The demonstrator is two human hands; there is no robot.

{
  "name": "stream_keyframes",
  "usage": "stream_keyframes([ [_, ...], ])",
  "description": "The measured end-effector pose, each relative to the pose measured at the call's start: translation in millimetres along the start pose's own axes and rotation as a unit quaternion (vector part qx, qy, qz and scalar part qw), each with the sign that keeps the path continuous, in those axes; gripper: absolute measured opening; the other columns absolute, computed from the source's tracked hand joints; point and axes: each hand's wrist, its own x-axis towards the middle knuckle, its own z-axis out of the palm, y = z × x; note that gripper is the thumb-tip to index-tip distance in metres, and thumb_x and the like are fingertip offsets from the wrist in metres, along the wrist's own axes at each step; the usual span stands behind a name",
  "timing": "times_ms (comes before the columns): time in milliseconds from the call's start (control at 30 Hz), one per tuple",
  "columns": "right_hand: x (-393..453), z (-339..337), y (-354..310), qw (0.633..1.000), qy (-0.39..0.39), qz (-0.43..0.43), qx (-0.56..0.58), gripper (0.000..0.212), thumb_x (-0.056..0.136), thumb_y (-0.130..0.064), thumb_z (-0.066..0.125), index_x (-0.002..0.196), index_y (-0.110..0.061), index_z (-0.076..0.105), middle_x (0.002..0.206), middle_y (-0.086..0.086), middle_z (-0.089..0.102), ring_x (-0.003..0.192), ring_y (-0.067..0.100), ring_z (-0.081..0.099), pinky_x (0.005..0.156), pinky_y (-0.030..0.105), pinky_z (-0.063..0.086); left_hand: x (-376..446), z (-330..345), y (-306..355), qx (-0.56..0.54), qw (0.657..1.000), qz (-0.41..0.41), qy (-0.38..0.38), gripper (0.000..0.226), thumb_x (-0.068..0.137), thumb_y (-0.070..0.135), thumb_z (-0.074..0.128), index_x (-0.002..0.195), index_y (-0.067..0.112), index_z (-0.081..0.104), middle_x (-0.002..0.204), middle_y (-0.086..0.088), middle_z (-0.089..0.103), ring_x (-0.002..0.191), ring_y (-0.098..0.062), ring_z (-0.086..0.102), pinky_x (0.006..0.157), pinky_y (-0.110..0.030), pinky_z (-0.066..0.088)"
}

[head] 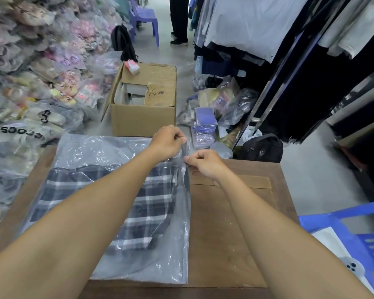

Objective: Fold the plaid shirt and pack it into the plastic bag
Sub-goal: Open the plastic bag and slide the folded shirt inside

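A clear, glossy plastic bag (125,152), creased and catching white glare, lies over a soft woven plaid shirt (151,203) in dark blue, grey and white. Beneath them, the desk (231,223) shows brown wood grain with a matt, lightly scuffed finish and pale specks. Behind it stands a cardboard box (143,121) of dull brown paperboard, its flap marked in black ink. Heaps of shiny, crinkled plastic-wrapped shoes (30,87) fill the left side. A smooth moulded blue plastic chair (354,238) sits at right, near a polished metal rail (274,87) and hanging cloth garments (246,24). The floor (307,175) looks like smooth grey concrete.
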Motion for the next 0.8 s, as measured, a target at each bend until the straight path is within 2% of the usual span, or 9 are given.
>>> stream_keyframes([
  [133, -17.2, -10.7, -2.9, 0.992, -0.081, 0.027, -0.092, 0.017, 0.089, -0.021, 0.077, 0.073, -0.015, 0.072, 0.086, 0.000, 0.076, 0.090, 0.016, 0.073, 0.088, 0.034, 0.059, 1.5, -0.5, 4.0, -0.016, 0.999, -0.016, 0.032, 0.014, 0.097, 0.022, 0.058, 0.091, 0.014, 0.067, 0.105, -0.002, 0.060, 0.104, -0.024, 0.057, 0.100, -0.044, 0.045],
  [233, -29.7, -14.3, 7.7, 0.970, -0.159, 0.085, -0.166, 0.010, 0.089, -0.016, 0.076, 0.092, -0.006, 0.076, 0.084, -0.002, 0.074, 0.086, 0.015, 0.070, 0.087, 0.032, 0.059, 6.4, -6.1, 11.8, -0.057, 0.994, -0.044, 0.083, 0.013, 0.098, 0.021, 0.057, 0.086, 0.020, 0.060, 0.106, 0.000, 0.059, 0.104, -0.021, 0.055, 0.104, -0.047, 0.043],
  [300, -37.7, -14.3, 17.6, 0.952, -0.210, 0.116, -0.191, 0.010, 0.089, -0.014, 0.076, 0.094, -0.005, 0.075, 0.084, 0.000, 0.074, 0.084, 0.014, 0.070, 0.086, 0.030, 0.059, 11.1, -11.0, 15.0, -0.065, 0.992, -0.045, 0.100, 0.016, 0.098, 0.020, 0.057, 0.082, 0.021, 0.059, 0.107, 0.000, 0.061, 0.106, -0.022, 0.056, 0.107, -0.049, 0.041],
  [433, -49.7, -15.0, 34.1, 0.922, -0.287, 0.169, -0.196, 0.007, 0.090, -0.006, 0.074, 0.096, -0.004, 0.072, 0.111, 0.015, 0.075, 0.106, 0.024, 0.070, 0.103, 0.037, 0.054, 14.6, -11.5, 18.6, -0.051, 0.994, -0.038, 0.094, 0.019, 0.097, 0.019, 0.058, 0.078, 0.021, 0.058, 0.103, 0.001, 0.061, 0.106, -0.021, 0.056, 0.109, -0.052, 0.038],
  [500, -56.1, -12.7, 42.6, 0.900, -0.320, 0.191, -0.228, 0.002, 0.091, -0.001, 0.070, 0.092, -0.003, 0.070, 0.113, 0.020, 0.073, 0.112, 0.030, 0.068, 0.104, 0.038, 0.052, 14.6, -9.0, 21.8, -0.056, 0.992, -0.048, 0.100, 0.022, 0.098, 0.019, 0.057, 0.076, 0.023, 0.056, 0.104, 0.003, 0.058, 0.105, -0.019, 0.053, 0.111, -0.052, 0.036],
  [567, -63.0, -8.6, 55.3, 0.876, -0.350, 0.217, -0.251, 0.008, 0.092, 0.004, 0.067, 0.091, -0.002, 0.070, 0.109, 0.019, 0.073, 0.113, 0.034, 0.067, 0.099, 0.037, 0.055, 15.7, -7.7, 24.9, -0.063, 0.991, -0.061, 0.105, 0.023, 0.098, 0.020, 0.057, 0.075, 0.024, 0.056, 0.107, 0.002, 0.058, 0.106, -0.017, 0.053, 0.112, -0.050, 0.036],
  [633, -69.7, -4.2, 68.9, 0.852, -0.388, 0.254, -0.245, 0.009, 0.092, 0.005, 0.066, 0.091, -0.003, 0.070, 0.107, 0.019, 0.072, 0.102, 0.031, 0.069, 0.094, 0.034, 0.056, 17.5, -8.4, 28.6, -0.059, 0.990, -0.060, 0.110, 0.026, 0.098, 0.020, 0.057, 0.073, 0.024, 0.055, 0.108, 0.001, 0.061, 0.105, -0.017, 0.053, 0.110, -0.050, 0.037],
  [700, -75.4, -0.5, 79.8, 0.827, -0.422, 0.284, -0.240, 0.009, 0.090, 0.004, 0.069, 0.095, -0.004, 0.070, 0.117, 0.024, 0.070, 0.097, 0.028, 0.070, 0.097, 0.035, 0.056, 17.4, -8.7, 32.8, -0.058, 0.990, -0.064, 0.112, 0.030, 0.099, 0.019, 0.056, 0.069, 0.025, 0.054, 0.105, 0.003, 0.061, 0.104, -0.018, 0.055, 0.110, -0.051, 0.038],
  [800, -79.3, -1.7, 83.1, 0.807, -0.453, 0.287, -0.246, 0.013, 0.091, 0.002, 0.069, 0.100, -0.006, 0.072, 0.131, 0.027, 0.065, 0.113, 0.032, 0.066, 0.106, 0.038, 0.051, 15.6, -3.9, 36.7, -0.048, 0.994, -0.068, 0.067, 0.027, 0.100, 0.018, 0.053, 0.074, 0.020, 0.058, 0.103, 0.003, 0.062, 0.104, -0.024, 0.060, 0.106, -0.051, 0.042],
])
